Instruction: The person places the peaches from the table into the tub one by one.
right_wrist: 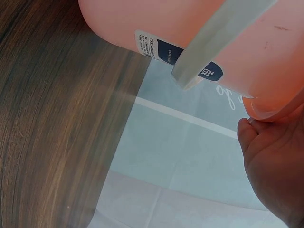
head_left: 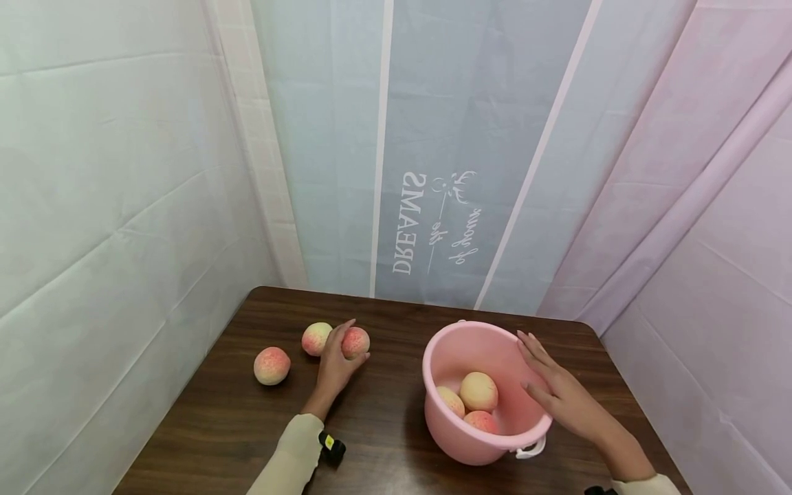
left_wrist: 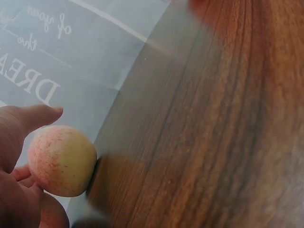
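My left hand (head_left: 335,362) curls its fingers and thumb round a pink-and-cream peach (head_left: 357,342). In the left wrist view this peach (left_wrist: 64,161) touches the table at its base. Just left of the hand, a second peach (head_left: 315,338) lies partly behind the fingers; a third peach (head_left: 271,366) sits apart. A pink bucket (head_left: 447,427) stands upright to the right, with yellow and pinkish peaches (head_left: 479,392) inside. My right hand (head_left: 566,393) rests with straight fingers on its right rim, the thumb reaching over the opening.
The dark wooden table (head_left: 377,440) has its back edge near a blue-grey curtain (head_left: 445,137) with printed lettering. Pale cloth walls rise at both sides. A white handle (head_left: 531,450) hangs at the bucket's lower right rim.
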### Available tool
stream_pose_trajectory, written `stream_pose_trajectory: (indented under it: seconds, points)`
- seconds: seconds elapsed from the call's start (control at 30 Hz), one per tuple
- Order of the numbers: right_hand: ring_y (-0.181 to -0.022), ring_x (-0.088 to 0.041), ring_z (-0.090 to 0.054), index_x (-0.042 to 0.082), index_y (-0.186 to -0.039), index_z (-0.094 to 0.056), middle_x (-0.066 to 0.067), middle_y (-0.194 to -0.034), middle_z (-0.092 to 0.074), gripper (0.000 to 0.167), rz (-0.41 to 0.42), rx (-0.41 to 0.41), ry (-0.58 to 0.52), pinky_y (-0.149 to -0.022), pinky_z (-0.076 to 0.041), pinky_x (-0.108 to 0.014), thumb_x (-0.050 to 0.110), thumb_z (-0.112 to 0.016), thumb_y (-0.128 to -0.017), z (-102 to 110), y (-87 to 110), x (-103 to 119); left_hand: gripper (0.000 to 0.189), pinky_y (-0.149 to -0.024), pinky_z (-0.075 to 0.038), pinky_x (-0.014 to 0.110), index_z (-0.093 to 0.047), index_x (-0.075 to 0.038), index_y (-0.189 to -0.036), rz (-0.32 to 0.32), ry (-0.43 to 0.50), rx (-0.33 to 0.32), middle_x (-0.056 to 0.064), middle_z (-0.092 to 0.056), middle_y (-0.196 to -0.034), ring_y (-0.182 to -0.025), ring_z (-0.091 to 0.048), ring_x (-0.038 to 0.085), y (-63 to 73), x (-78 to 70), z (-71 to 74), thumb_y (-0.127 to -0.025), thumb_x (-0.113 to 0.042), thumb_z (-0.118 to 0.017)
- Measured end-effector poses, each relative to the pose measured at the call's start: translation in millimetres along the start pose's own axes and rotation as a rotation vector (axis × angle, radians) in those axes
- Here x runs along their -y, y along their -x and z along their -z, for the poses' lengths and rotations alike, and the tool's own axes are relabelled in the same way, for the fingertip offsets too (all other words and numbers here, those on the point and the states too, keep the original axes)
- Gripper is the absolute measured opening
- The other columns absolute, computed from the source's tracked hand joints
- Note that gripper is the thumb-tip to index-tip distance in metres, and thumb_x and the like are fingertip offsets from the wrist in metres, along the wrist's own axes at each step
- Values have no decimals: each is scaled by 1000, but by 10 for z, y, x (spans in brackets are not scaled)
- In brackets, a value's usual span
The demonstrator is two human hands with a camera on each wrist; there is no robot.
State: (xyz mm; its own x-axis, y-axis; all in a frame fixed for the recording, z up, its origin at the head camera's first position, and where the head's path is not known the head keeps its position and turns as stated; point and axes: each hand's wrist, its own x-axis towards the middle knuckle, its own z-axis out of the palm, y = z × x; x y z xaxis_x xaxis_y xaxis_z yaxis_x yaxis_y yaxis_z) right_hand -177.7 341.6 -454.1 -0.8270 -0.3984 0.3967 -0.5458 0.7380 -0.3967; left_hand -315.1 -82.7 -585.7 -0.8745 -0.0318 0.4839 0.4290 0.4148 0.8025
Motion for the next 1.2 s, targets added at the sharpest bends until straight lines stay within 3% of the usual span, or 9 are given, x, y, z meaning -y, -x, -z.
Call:
stream_pose_trajectory:
  seconds: [0.6,1.2]
  points:
    - [-154,-4,-5,-3,-153,-40,-8,-167,-24,64,21,-6,-2,-112,-9,-5,10,-66,-96,-12,9,-25,77,-109,-41,55,-57,-10,-141,3,-16,42,17,-57,-138,-130,-52,35,-20,30,-18,-73,-6,-92]
    - [-154,-4,-4,-3,-153,-39,-8,-167,-23,63,7,8,-10,-112,-9,-6,11,-65,-97,-7,-3,-13,77,-109,-42,54,-55,1,-140,-12,-49,60,22,-59,-137,-130,-54,38,-8,75,-39,-72,-4,-92]
